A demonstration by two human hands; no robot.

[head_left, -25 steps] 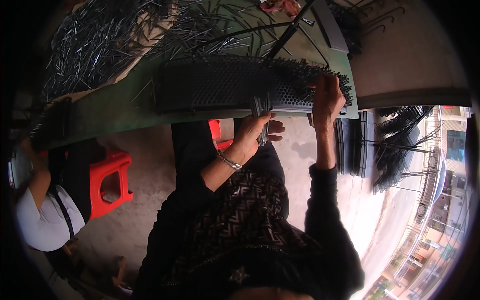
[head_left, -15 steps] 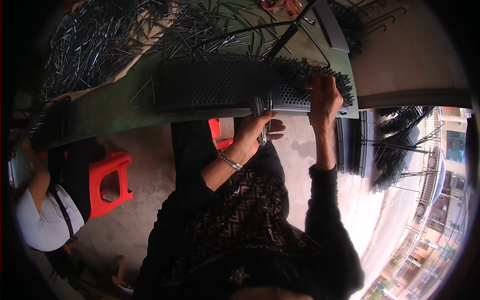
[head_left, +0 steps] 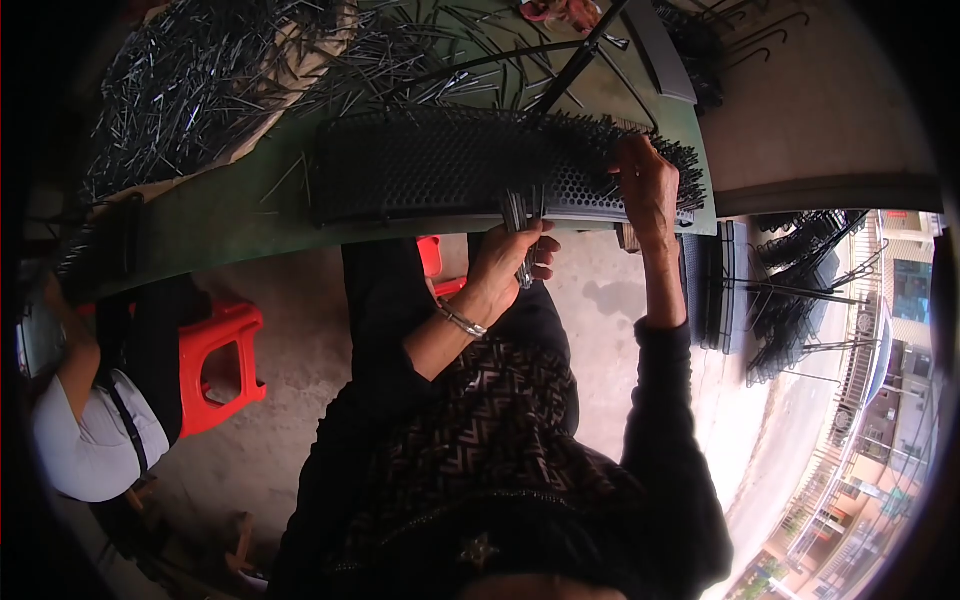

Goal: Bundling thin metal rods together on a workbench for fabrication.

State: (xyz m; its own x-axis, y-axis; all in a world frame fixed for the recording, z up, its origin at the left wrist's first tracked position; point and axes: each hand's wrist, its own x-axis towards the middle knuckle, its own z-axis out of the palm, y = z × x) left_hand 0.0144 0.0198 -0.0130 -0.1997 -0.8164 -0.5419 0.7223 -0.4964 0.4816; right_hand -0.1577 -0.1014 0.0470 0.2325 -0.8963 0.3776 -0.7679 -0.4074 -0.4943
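Bundle of thin dark rods [head_left: 517, 212] gripped in part-curled left hand [head_left: 498, 264], at near edge of black perforated tray [head_left: 410, 165] on green table [head_left: 225, 220]. Right hand [head_left: 650, 192] bunched over tray's crowded right end; fingertips unclear, cannot tell grasp.

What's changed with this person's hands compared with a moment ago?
The right hand has shifted slightly left and away from the body, over the bristling end of the perforated panel. The left hand's fingers have curled in somewhat. I see nothing clearly picked up or released. The left still grips its thin sticks; the panel hasn't moved.
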